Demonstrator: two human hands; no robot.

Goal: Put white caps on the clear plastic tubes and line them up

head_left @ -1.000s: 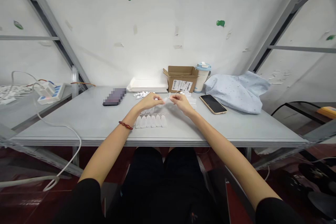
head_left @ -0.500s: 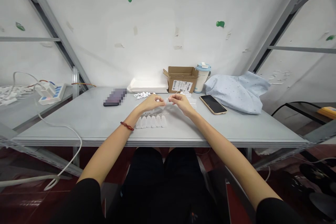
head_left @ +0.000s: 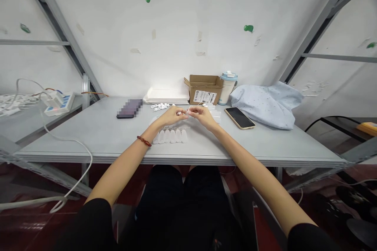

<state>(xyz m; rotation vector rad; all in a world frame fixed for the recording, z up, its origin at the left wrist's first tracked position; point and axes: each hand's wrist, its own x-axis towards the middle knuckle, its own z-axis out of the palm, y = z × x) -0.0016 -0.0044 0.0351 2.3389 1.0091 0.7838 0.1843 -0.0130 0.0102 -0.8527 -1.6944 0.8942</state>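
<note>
My left hand (head_left: 170, 116) and my right hand (head_left: 202, 115) meet over the middle of the grey table (head_left: 100, 137), fingertips pinched together on a small clear white piece (head_left: 183, 113) that I cannot name. Just below the hands lies a row of several small white oval pieces (head_left: 171, 136) side by side. Behind the left hand sits a scatter of tiny white parts (head_left: 159, 106). A red bead bracelet (head_left: 144, 140) is on my left wrist.
At the back stand a stack of white trays (head_left: 166, 95), an open cardboard box (head_left: 204, 88) and a lidded cup (head_left: 227, 86). A phone (head_left: 239, 117) and a pale blue cloth (head_left: 266, 103) lie right. A dark blurred object (head_left: 129, 108) lies left, a power strip (head_left: 58, 102) farther left.
The two hands have drawn closer until their fingertips meet on the small piece. The view shifted slightly.
</note>
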